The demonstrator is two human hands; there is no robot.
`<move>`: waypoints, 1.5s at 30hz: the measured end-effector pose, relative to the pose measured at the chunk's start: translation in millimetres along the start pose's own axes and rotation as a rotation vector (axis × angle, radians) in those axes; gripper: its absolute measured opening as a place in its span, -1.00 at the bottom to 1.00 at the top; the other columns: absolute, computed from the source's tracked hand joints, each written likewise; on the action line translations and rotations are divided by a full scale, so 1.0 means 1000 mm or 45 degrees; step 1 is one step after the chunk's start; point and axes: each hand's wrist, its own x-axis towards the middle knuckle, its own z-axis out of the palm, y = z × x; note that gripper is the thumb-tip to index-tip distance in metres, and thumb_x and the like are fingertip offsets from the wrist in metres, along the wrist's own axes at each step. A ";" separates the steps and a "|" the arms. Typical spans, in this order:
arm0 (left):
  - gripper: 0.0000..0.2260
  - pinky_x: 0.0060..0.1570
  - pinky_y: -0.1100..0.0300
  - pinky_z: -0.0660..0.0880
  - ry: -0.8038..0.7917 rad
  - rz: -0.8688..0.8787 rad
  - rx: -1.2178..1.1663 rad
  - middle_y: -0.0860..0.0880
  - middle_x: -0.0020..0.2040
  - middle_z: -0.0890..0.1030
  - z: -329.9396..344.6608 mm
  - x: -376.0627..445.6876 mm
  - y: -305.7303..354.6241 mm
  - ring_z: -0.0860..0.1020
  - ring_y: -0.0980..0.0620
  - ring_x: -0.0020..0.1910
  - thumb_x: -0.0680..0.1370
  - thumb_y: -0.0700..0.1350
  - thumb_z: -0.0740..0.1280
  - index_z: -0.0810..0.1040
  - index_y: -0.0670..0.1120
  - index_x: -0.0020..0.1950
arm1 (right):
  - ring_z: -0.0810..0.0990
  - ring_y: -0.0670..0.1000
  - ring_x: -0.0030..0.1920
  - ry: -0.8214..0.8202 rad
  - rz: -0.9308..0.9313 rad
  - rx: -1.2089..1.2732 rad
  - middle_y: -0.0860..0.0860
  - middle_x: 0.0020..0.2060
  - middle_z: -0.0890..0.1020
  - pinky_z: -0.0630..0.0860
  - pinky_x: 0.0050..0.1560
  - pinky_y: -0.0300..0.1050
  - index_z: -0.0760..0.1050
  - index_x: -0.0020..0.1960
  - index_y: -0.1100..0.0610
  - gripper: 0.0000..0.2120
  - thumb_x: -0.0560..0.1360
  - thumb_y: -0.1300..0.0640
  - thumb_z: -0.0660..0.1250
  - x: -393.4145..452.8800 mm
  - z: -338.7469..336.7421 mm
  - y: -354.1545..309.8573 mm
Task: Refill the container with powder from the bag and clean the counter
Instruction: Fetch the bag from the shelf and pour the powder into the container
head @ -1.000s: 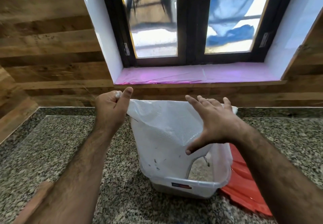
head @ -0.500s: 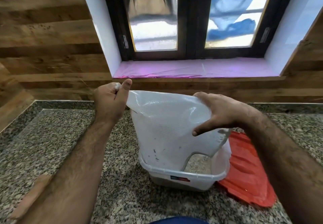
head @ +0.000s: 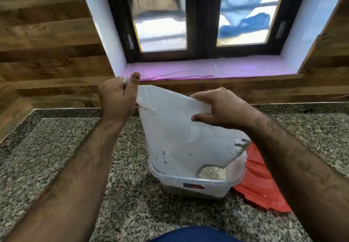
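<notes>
A white translucent plastic bag (head: 177, 138) hangs upside down over a clear plastic container (head: 196, 186) on the granite counter. My left hand (head: 117, 98) pinches the bag's upper left corner. On the upper right edge my right hand (head: 222, 107) grips the bag. The bag's open lower end dips inside the container. Pale powder (head: 211, 173) shows in the container behind the bag's edge.
A red lid (head: 262, 181) lies flat on the counter (head: 56, 151) just right of the container, partly under it. A wood-panelled wall and a window with a pink sill (head: 207, 68) stand behind. Blue cloth (head: 194, 235) shows at the bottom edge.
My right hand went from open beside the bag to gripping its upper right edge. Both hands lifted the bag a little higher above the container.
</notes>
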 end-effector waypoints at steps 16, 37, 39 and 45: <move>-0.13 0.72 -0.05 0.02 -0.434 -0.446 -0.531 0.09 0.77 0.10 -0.015 -0.041 0.032 0.13 0.12 0.72 0.53 0.56 -0.12 -0.04 0.17 0.78 | 0.63 0.13 -0.30 0.526 -0.156 -0.347 -0.03 -0.22 0.68 0.35 -0.27 -0.13 0.62 -0.16 0.06 -0.48 0.72 -0.23 0.09 0.005 0.023 0.014; 0.12 0.72 -0.14 -0.20 -0.478 0.496 0.483 -0.24 0.77 -0.13 -0.015 -0.042 0.058 -0.16 -0.20 0.76 0.50 0.62 -0.22 -0.10 -0.23 0.76 | 0.49 0.03 -0.38 0.492 -0.149 -0.428 -0.01 -0.32 0.61 0.37 -0.28 -0.14 0.57 -0.19 0.09 -0.39 0.70 -0.29 -0.01 0.009 0.021 0.009; 0.11 0.71 -0.14 -0.24 -0.892 0.532 0.908 -0.11 0.79 -0.08 -0.012 -0.029 0.061 -0.14 -0.08 0.77 0.45 0.64 -0.35 -0.10 -0.10 0.78 | 0.49 0.02 -0.39 0.475 -0.181 -0.424 -0.01 -0.33 0.60 0.39 -0.30 -0.14 0.59 -0.18 0.08 -0.39 0.70 -0.29 0.00 0.011 0.020 0.005; 0.09 0.72 -0.19 -0.14 -0.678 0.683 0.827 -0.09 0.75 -0.21 -0.005 -0.024 0.068 -0.19 -0.08 0.75 0.52 0.61 -0.14 -0.10 -0.17 0.77 | 0.42 0.04 -0.38 0.485 -0.180 -0.415 -0.02 -0.34 0.56 0.29 -0.27 -0.13 0.55 -0.21 0.08 -0.50 0.70 -0.23 0.14 0.011 0.021 0.000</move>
